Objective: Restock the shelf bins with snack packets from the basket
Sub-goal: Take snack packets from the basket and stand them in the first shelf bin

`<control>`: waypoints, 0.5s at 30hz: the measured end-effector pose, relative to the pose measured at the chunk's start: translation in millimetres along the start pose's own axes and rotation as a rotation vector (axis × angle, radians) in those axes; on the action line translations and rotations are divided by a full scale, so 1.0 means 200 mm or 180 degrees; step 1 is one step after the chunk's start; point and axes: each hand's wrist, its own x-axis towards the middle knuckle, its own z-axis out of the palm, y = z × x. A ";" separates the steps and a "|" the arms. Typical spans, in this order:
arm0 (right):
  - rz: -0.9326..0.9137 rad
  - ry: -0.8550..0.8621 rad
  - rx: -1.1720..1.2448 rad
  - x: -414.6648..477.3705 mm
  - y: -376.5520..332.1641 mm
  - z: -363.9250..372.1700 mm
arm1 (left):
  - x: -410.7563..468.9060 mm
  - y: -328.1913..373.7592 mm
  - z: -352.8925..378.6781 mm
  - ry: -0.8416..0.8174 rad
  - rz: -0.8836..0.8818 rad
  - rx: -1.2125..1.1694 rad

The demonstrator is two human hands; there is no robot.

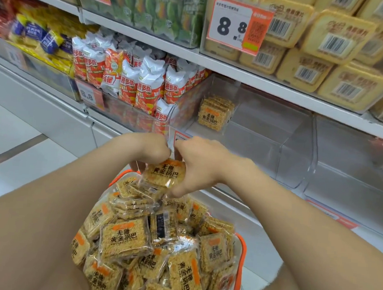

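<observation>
Snack packet (pixel 164 173), clear-wrapped and golden with an orange mark and dark lettering, is held between both hands just above the far end of the basket (pixel 240 250). Its printed face is turned up toward the camera, the lettering reads upright, and its top edge tips slightly up to the right. The packet looks nearly square, so no long axis can be told. More wrapped packets are bunched under it in the same grip; their number cannot be told.

The left hand (pixel 150 150) has its fingers curled down around the packet's left edge, with the fingertips mostly hidden behind the wrapper. The right hand (pixel 199 164) curls over the right and far edges, and its thumb presses the near right corner. The two hands almost touch at the knuckles above the packet.

Below, the basket holds a loose heap of packets (pixel 125 240) of the same kind, lying at all angles. Beyond the hands, a clear bin (pixel 266 136) on the lower shelf holds a small stack (pixel 215 113) of these packets, standing against its far left side. The bin to the left of it holds red and white bags (pixel 131 79). On the shelf above, a price tag (pixel 237 25) hangs in front of yellow packs (pixel 338 39).
</observation>
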 end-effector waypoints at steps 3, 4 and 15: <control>0.0047 0.0651 0.0115 -0.06 0.05 -0.04 | -0.01 0.01 -0.02 0.0698 -0.0073 -0.1313; 0.0050 0.0856 0.0117 -0.07 0.07 -0.05 | -0.01 0.02 -0.02 0.0872 -0.0079 -0.1730; 0.0218 0.1611 0.2485 -0.11 0.19 -0.01 | -0.13 0.16 -0.02 0.0422 0.0195 -0.4774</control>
